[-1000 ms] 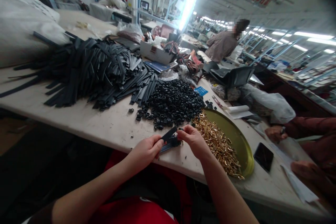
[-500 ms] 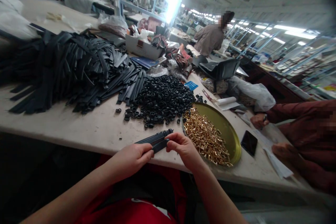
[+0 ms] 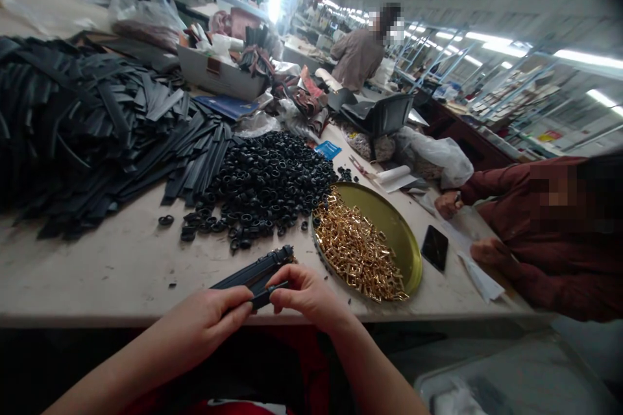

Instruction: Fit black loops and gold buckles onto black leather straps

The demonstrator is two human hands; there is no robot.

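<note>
My left hand (image 3: 214,314) is closed on a black strap (image 3: 261,299) just above the table's front edge. At the strap's far end my right hand (image 3: 304,295) pinches, thumb against forefinger; whether a small part sits in that pinch is hidden. Right behind lies a bundle of black straps (image 3: 256,269) with fittings at one end. Beyond it is a heap of small black loops (image 3: 272,175). To the right, gold buckles (image 3: 355,246) fill part of a round gold-coloured tray (image 3: 406,240).
Black strips (image 3: 92,130) are piled high on the left. A phone (image 3: 435,248) lies right of the tray, near a co-worker's hands (image 3: 448,204) and papers. A box of scraps (image 3: 221,74), a blue packet (image 3: 328,150) and scissors (image 3: 359,165) are farther back.
The camera view has turned, so the table contents appear shifted left. Both my hands keep their hold at the strap, with the right fingers still pinching at its end.
</note>
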